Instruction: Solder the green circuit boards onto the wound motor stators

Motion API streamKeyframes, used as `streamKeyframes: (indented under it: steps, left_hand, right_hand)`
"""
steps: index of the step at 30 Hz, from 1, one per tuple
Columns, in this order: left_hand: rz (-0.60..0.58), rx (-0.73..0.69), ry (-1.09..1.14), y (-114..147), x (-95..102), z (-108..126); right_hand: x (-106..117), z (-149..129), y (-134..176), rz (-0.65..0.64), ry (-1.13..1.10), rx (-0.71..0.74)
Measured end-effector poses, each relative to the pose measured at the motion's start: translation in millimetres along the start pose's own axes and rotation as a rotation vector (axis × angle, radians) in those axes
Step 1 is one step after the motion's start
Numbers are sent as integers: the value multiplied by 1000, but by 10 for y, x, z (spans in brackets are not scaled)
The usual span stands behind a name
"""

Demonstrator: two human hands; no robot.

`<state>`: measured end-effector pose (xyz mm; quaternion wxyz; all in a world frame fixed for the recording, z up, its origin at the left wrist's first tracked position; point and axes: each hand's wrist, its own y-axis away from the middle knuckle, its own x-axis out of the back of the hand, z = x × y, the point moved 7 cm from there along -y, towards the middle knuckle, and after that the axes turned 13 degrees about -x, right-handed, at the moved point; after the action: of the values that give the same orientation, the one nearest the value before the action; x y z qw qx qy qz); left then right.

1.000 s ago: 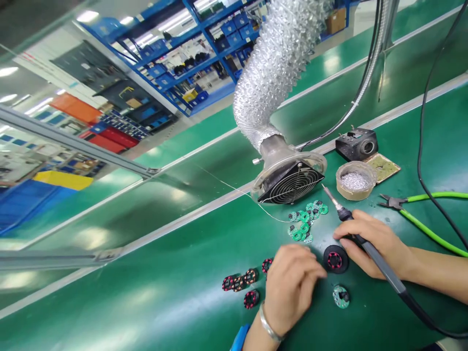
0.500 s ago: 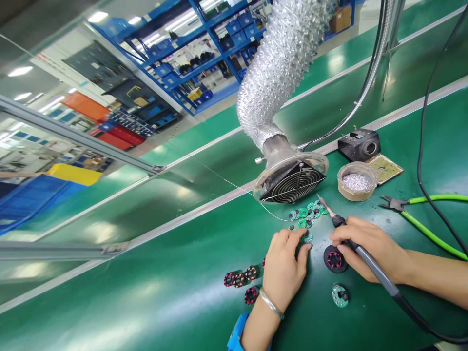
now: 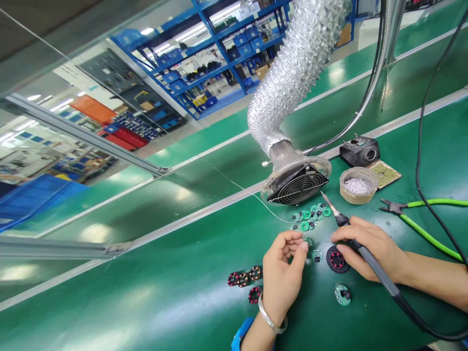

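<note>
My right hand (image 3: pixel 369 248) is closed around a soldering iron (image 3: pixel 373 263), its tip pointing up and away toward the fume fan. My left hand (image 3: pixel 283 273) has its fingers loosely curled, thumb and forefinger a little apart. Just beyond those fingertips lies a small round green circuit board (image 3: pixel 309 242); contact is hard to make out. Another green board (image 3: pixel 317 256) rests between my hands. Beside my right fingers sits a black disc with a red-and-black coil part (image 3: pixel 337 259). Nearer me is a green board with a black piece (image 3: pixel 342 294).
More green boards (image 3: pixel 305 225) cluster below the fume fan (image 3: pixel 299 189). Several coil parts (image 3: pixel 243 279) stand left of my left hand. At the right are a solder-filled round tub (image 3: pixel 358 186), an iron stand (image 3: pixel 360 151), green-handled cutters (image 3: pixel 395 207) and a black cable (image 3: pixel 420 146).
My left hand has drawn back slightly left from the boards. A green board now shows between my hands where bare table was. The view has shifted a little; my right hand stays put.
</note>
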<state>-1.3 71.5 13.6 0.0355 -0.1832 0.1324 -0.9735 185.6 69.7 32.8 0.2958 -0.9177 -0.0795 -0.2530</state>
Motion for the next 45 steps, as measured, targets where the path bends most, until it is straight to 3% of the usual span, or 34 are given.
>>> streamKeyframes:
  steps: [2,4,9,15,20,25,28,33,36,40,45]
  left_hand:
    - [-23,199,256,47,-113,-69]
    - [-37,302,410,93,-206,-78]
    - [-73,362,562,168,-334,-17]
    - [-127,368,506,195,-392,33]
    - [-82,365,331,210,-383,30]
    - [-130,383,372,231,-411,68]
    - [-188,231,312,173,-337,112]
    - [-370,-482,-36,80,-305,370]
    - [-470,-720,-159,149,-386,420]
    - [-497,-866,-174,251,-341,509]
    - [-440,-725,-144,198,-199,489]
  right_hand:
    - [1,-73,5,30,-7,35]
    - [-12,-148,21,39,-24,74]
    - [-23,-247,73,62,-36,139]
    - [43,-237,56,116,-13,118]
    - [7,-338,93,55,22,169]
    - [6,-363,112,64,109,144]
    - [100,-276,56,48,90,119]
    - [261,93,-64,-52,61,-56]
    - [201,155,-59,-176,24,-89]
    - [53,-28,-33,-309,-109,-30]
    - [-65,-167,-20,-419,-60,56]
